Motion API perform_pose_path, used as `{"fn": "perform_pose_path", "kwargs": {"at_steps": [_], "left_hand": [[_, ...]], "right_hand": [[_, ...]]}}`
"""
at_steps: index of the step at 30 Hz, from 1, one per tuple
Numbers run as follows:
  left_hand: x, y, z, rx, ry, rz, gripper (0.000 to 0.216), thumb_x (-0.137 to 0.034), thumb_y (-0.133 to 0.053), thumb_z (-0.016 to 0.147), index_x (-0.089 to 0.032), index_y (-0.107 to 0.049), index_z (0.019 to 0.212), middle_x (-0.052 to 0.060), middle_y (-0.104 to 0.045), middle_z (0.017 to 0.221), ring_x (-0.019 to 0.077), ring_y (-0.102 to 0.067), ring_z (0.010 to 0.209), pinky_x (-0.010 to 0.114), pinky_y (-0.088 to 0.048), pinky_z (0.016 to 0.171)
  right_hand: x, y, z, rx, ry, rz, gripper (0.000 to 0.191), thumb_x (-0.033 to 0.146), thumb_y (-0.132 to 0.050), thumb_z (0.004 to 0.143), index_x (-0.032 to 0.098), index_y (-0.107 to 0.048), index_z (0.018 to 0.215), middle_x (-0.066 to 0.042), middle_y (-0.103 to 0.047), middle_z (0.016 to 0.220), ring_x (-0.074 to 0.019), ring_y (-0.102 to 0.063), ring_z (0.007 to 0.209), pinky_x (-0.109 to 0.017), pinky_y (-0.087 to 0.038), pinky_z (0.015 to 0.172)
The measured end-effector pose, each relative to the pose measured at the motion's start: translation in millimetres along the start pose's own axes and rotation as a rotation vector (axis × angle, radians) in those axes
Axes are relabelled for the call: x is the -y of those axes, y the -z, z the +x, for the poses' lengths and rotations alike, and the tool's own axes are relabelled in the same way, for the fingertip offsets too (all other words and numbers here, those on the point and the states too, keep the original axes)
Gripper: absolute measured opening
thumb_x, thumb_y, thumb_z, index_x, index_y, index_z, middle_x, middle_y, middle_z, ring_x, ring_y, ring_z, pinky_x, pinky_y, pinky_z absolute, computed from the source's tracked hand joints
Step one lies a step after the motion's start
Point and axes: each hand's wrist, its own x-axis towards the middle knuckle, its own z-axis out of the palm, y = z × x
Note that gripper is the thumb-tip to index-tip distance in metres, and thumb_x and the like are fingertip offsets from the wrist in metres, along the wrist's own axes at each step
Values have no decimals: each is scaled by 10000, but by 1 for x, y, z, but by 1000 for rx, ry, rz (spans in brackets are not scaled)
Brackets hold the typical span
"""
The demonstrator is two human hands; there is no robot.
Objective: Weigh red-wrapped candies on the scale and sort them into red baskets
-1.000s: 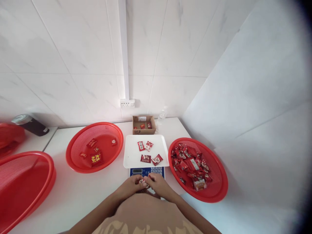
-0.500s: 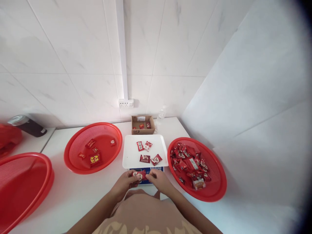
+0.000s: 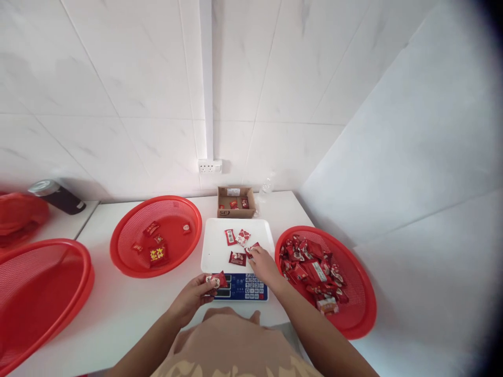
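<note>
Worktop (image 3: 121, 311): left hand (image 3: 192, 297) pinches red packet (image 3: 218, 280), likely light, slippery, best edge-held; right hand (image 3: 265, 266) touches second packet (image 3: 250, 248), grip unclear.

Soft, even light brightens pale, grey-veined wall tiles (image 3: 157, 78) across the upper frame, a faint shadow beside the white plastic socket (image 3: 210, 166); blurred, dark vignetting curves along the right edge.

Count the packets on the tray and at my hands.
5: one packet in your left hand, another at your right hand, three on the tray: red packet back left, white packet beside it, dark packet in front. Hands may hide others.
</note>
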Motion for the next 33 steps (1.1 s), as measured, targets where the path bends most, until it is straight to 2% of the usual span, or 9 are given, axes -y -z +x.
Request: {"fn": "perform_pose_path", "kwargs": {"at_steps": [3,6,8,12,16,19,24,29,33], "left_hand": [[2,2,0,-8,3,-11,330,-405,-749,643,-174,-623,843,-17,-609,731,98,-528,676,228,-383,672],[1,3,-2,-15,3,-10,318,-409,-737,657,-179,-622,843,-20,-610,738,100,-526,683,229,-381,680],[0,2,-3,-13,0,-1,311,-414,-731,663,-182,-622,839,-18,-617,751,102,-526,689,231,-378,683],[-1,3,-6,-25,8,12,316,-427,-732,653,-186,-620,825,-12,-631,764,110,-532,692,234,-372,685],[3,5,-4,-37,22,10,330,-433,-736,645,-182,-608,816,-10,-632,761,113,-538,695,236,-374,689],[6,4,-2,-31,33,0,338,-422,-747,636,-179,-594,814,-7,-640,772,112,-542,692,236,-377,683],[6,-3,1,20,53,-30,334,-393,-762,616,-181,-564,780,6,-655,791,125,-571,705,250,-392,693],[6,-6,1,38,57,-8,328,-391,-754,623,-182,-535,749,-3,-639,751,113,-561,679,234,-386,668],[5,-8,-2,72,45,84,342,-400,-729,646,-176,-584,860,4,-645,786,103,-540,650,232,-386,655]], "right_hand": [[13,2,19,-10,42,-16,512,300,-529,806,196,-483,1305,-131,-395,1393,-266,-339,1298,-378,-301,1041],[27,0,39,87,117,-61,666,352,-586,767,258,-361,1388,-99,-143,1534,-306,-90,1399,-478,-186,1081],[34,-3,50,162,145,-102,698,376,-583,762,278,-328,1404,-82,-78,1550,-334,-15,1404,-537,-128,1078],[38,-9,60,218,182,-140,690,441,-518,792,258,-299,1421,-73,-111,1546,-341,-10,1403,-573,-61,1079],[34,-10,50,214,211,-140,626,459,-494,812,252,-366,1389,-72,-185,1532,-320,-48,1406,-562,-47,1088],[29,-8,36,165,194,-93,572,464,-489,826,273,-408,1359,-64,-237,1517,-305,-74,1406,-572,-83,1083],[10,-7,13,35,-17,-46,558,423,-428,871,204,-384,1383,-124,-234,1509,-313,-135,1396,-494,-184,1093],[-8,-15,-10,33,50,46,534,370,-458,857,160,-435,1347,-133,-265,1496,-264,-181,1392,-428,-224,1112],[2,-13,-37,-57,20,289,514,383,-483,836,185,-472,1311,-112,-380,1439,-249,-314,1336,-424,-295,1078]]}}
